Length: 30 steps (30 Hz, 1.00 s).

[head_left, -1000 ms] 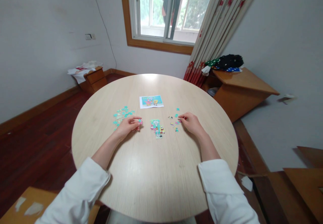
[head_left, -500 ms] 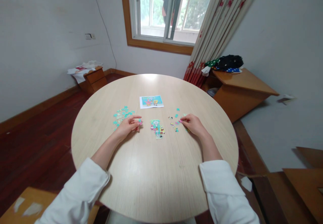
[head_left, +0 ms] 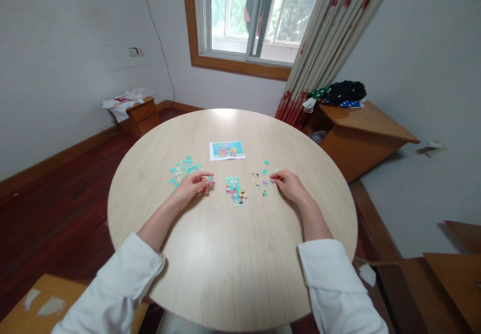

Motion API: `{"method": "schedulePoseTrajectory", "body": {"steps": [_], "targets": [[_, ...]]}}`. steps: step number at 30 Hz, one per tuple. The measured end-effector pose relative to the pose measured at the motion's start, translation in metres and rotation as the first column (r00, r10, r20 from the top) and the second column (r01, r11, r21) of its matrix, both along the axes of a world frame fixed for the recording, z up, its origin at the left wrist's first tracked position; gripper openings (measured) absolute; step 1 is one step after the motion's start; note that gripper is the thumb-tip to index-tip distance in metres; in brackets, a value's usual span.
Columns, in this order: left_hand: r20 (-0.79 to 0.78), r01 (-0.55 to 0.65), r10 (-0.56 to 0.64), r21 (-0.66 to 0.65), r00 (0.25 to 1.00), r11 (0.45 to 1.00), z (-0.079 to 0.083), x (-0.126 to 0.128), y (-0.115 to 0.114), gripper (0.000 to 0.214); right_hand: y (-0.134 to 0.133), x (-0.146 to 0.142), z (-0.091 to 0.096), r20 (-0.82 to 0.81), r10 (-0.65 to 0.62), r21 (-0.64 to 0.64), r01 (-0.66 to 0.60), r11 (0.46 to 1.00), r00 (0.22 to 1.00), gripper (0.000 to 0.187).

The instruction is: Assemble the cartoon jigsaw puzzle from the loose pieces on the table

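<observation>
My left hand (head_left: pixel 194 187) pinches a small pink and teal puzzle piece (head_left: pixel 211 180) between thumb and fingertips, just in front of a pile of teal jigsaw pieces (head_left: pixel 185 166). Between my hands lies a partly joined jigsaw puzzle (head_left: pixel 235 191) with cartoon figures on a teal ground. Over on the right, my right hand (head_left: pixel 288 183) has its fingers closed on a pink puzzle piece (head_left: pixel 273 181) at the tabletop. Several loose pieces (head_left: pixel 264 172) are scattered beside those fingertips, and some are partly hidden under the hand.
A printed picture sheet (head_left: pixel 227 150) lies on the round wooden table (head_left: pixel 233 254), beyond the joined puzzle. Behind the table are a window and a long curtain (head_left: pixel 319 48). A tilted wooden cabinet (head_left: pixel 361 133) with cloths on top stands at the right, and a small drawer unit (head_left: pixel 145 115) at the left.
The view has shifted slightly. Both hands stay in nearly the same places, and the left fingers have turned the pink and teal piece a little.
</observation>
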<state>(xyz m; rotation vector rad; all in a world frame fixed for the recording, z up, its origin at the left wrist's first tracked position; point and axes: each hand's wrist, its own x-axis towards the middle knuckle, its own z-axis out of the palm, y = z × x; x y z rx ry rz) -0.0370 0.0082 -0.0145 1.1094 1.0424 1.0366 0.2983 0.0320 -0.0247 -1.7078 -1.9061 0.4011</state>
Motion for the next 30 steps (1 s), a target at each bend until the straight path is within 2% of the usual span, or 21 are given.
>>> {"method": "schedulePoseTrajectory", "body": {"steps": [8,18,30], "targets": [[-0.014,0.013,-0.013,0.002,1.0,1.0,-0.003,-0.0009,0.0017,0.035,-0.0001,-0.0012,0.0003,-0.003,-0.007,-0.02,0.007,1.0,1.0,0.018],[-0.019,0.017,-0.017,0.008,1.0,1.0,0.002,0.0013,-0.0014,0.028,0.0019,0.0004,-0.0023,0.005,0.005,-0.015,-0.005,1.0,1.0,0.019],[-0.02,0.011,-0.011,-0.028,1.0,1.0,-0.0048,-0.0004,0.0028,0.026,-0.0002,-0.002,0.0024,0.008,-0.003,-0.038,0.003,0.999,1.0,0.019]]}}
